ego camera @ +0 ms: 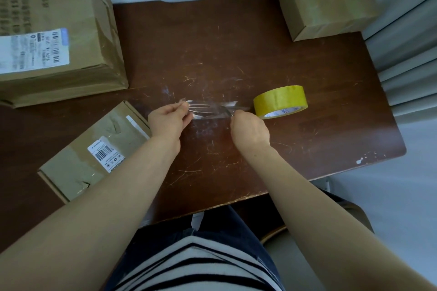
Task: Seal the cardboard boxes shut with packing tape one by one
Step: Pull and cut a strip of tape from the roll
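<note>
A yellow roll of packing tape [281,100] stands on its edge on the brown table [236,42]. A clear strip of tape [208,108] runs from the roll leftward, just above the table. My left hand [169,123] pinches the strip's free end. My right hand [250,131] is closed around a small dark metal tool [228,111] whose tip meets the strip near the roll; I cannot make out what kind of tool. A small flat cardboard box [94,149] with a barcode label lies just left of my left hand.
A large cardboard box [52,30] with a shipping label fills the far left. Two stacked cardboard boxes [331,7] sit at the far right corner. The table's front edge [236,201] runs close to my lap. A grey curtain [411,54] hangs at the right.
</note>
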Demonstrator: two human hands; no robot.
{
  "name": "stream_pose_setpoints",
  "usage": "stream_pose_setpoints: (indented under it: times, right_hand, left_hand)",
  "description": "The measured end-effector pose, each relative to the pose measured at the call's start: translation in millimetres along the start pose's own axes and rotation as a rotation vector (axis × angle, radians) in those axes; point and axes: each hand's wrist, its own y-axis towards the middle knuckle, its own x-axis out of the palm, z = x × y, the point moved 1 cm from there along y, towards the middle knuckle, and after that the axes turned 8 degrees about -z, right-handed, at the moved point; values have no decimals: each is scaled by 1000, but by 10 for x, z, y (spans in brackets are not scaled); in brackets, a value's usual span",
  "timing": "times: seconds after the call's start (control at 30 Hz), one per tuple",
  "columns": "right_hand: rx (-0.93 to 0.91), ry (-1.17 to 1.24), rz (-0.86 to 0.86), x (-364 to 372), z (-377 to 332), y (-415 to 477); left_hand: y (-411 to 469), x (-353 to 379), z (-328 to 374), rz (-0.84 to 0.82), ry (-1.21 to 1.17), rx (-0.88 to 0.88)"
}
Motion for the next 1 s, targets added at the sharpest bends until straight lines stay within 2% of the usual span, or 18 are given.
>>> stream_pose_setpoints:
  times: [0.1, 0.2, 0.3, 0.4, 0.5, 0.63, 0.73, 0.8, 0.83, 0.9, 1.0]
  right_hand:
    - [-13, -28, -3, 29, -8, 23]
    - [-19, -11, -31, 66, -9, 22]
    - [-45, 172, -15, 126, 56, -53]
    - [-112, 322, -2, 264, 175, -224]
    - [-180, 301, 17, 401, 294, -311]
    - [-145, 308, 41, 442, 360, -268]
    - [-203, 244, 138, 395, 304, -285]
    - [-274, 470, 219, 311, 119, -330]
    - [-283, 671, 176, 257, -17, -336]
    - [-254, 1089, -113, 152, -345, -340]
    - [-256, 1288, -562, 75, -683, -284]
  left_hand:
    - [-44, 30, -26, -7, 11, 57]
    - [-60, 32, 13, 55, -64, 88]
    - [-51, -65, 153, 82, -73, 109]
    - [-111, -182, 293, 15, -46, 138]
    - [-214, -275, 376, -47, -74, 118]
    - [-329, -463, 425, -122, -88, 76]
    - [-405, -619, 426, -164, -59, 31]
    - [-450, -715, 421, -198, -56, -9]
    - [-472, -758, 417, -221, -57, -28]
    - [-524, -839, 407, -272, -64, -54]
    - [-603, -970, 402, -325, -79, -73]
